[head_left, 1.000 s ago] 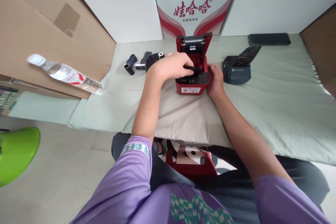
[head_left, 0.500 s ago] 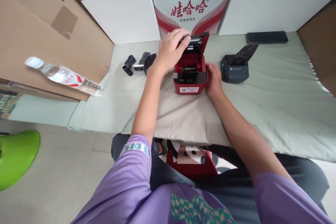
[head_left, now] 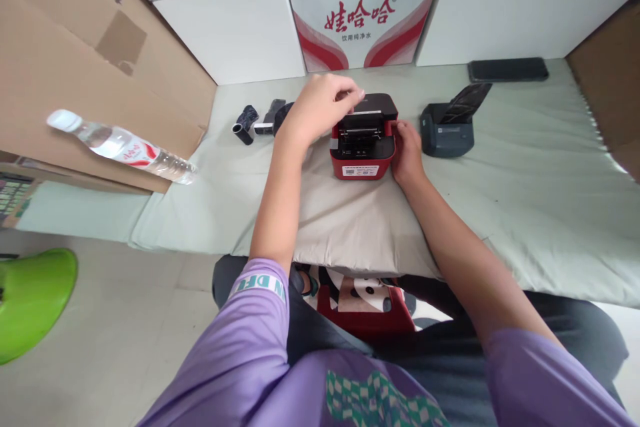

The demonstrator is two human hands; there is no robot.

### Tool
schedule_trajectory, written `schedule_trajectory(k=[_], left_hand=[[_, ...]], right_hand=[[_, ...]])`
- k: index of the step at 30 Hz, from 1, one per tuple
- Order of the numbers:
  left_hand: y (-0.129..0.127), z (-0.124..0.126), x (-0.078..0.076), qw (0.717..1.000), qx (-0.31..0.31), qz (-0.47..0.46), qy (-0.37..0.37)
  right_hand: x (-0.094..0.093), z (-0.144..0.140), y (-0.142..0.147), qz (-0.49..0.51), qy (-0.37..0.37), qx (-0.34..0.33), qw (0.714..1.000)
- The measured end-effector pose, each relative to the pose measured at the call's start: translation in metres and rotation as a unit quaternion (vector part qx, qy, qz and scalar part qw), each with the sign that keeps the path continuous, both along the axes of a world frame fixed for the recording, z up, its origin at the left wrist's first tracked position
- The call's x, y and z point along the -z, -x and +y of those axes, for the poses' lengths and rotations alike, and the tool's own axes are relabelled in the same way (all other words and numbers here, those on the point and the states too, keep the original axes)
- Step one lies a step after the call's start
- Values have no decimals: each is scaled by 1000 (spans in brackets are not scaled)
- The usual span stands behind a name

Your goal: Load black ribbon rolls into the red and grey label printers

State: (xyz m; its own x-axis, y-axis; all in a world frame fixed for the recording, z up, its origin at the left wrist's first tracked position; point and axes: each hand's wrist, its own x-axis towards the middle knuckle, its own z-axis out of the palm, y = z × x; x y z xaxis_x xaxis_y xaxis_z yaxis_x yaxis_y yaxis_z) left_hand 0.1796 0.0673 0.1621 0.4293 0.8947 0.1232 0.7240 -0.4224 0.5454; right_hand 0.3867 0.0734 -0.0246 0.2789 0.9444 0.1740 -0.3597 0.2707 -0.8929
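In front of me on the cloth stands a red and black label printer. Its black lid lies nearly flat, and the front slot with a metal bar still shows. My left hand is over the lid's left part, fingers bent down and drawn together at its edge; their tips are partly hidden. Against the printer's right side, my right hand grips the body, its fingertips hidden behind the red wall.
Left of the printer lie a small black roll and a round black object partly behind my forearm. To the right are a dark grey device and a black phone-like slab. A water bottle leans by a cardboard box.
The printer's lid has swung down from upright to nearly flat. My left hand has followed it with its fingers bending more. My right hand stays at the printer's side.
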Motion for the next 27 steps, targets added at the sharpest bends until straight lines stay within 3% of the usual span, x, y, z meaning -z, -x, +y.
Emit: schedule_trajectory(k=[9,13,17,27], left_hand=[[12,29,29,997,-6,72,29],[20,36,36,991,-16,99,84],[21,40,45,986,-40,63,148],[28,63,74,980,22,-21,195]], right_hand=[[2,0,1,-9,-4,-6,1000],[-2,-5,1,-4,-10,-27,1000],[-6,-7,2,-13,-5,-57,998],[-5,4,1,-17,9,-78,997]])
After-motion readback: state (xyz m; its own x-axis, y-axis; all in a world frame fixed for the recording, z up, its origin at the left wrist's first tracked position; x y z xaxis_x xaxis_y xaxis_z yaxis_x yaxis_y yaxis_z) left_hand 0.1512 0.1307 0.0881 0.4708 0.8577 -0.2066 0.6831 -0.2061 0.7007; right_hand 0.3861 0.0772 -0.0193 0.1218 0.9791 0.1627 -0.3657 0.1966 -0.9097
